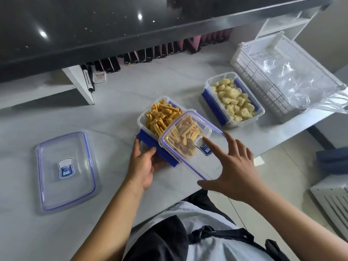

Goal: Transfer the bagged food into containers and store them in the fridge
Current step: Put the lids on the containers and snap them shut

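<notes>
Diagonally, lid (190,146) askew over container (150,117)

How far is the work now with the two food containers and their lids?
Done: both containers are filled, the near one with orange sticks, the far one with pale pieces; emptied bags lie in the white basket. In hand: the right hand lays a lid askew on the near container, steadied by the left hand. Left: seating it, fitting the second lid, closing the blue clips, fridge storage.
</notes>
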The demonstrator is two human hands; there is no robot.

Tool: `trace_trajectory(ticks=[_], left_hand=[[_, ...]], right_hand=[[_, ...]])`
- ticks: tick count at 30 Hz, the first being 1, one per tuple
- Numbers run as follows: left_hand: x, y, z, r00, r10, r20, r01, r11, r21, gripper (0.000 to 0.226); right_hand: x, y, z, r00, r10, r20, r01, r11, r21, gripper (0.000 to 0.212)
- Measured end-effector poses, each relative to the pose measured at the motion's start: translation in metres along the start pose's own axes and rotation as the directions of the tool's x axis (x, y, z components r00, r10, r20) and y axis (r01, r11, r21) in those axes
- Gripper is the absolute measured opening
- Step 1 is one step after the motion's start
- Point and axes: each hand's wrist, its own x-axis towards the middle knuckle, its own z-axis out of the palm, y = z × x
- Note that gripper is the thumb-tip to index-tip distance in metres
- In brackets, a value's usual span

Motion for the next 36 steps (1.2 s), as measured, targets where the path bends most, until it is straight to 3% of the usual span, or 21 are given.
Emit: trace_trajectory(ticks=[8,14,20,30,36], left_hand=[[-0.008,0.002,-0.009,1.0,-0.006,-0.014,0.007,0.999,0.038,0.061],[0.0,0.009,-0.021,0.998,-0.006,-0.066,0.005,1.0,-0.003,0.065],[0.006,0.014,-0.025,0.999,-0.031,-0.027,0.031,0.999,-0.023,0.064],[0.001,0.02,-0.027,1.0,-0.03,-0.005,0.03,0.999,0.015,0.062],[0.002,0.022,-0.029,1.0,-0.025,-0.019,0.025,1.0,-0.004,0.061]], right_hand=[[0.045,-0.038,0.008,0.998,0.031,0.048,-0.031,1.0,0.003,0.118],[0.021,-0.025,0.011,0.995,0.08,0.058,-0.081,0.997,0.006,0.118],[-0.002,-0.018,0.018,0.989,0.148,0.02,-0.149,0.989,0.028,0.114],[0.059,-0.057,0.011,0.995,0.089,0.043,-0.09,0.995,0.037,0.12],[0.046,-0.053,0.011,0.996,0.076,0.047,-0.079,0.995,0.064,0.119]])
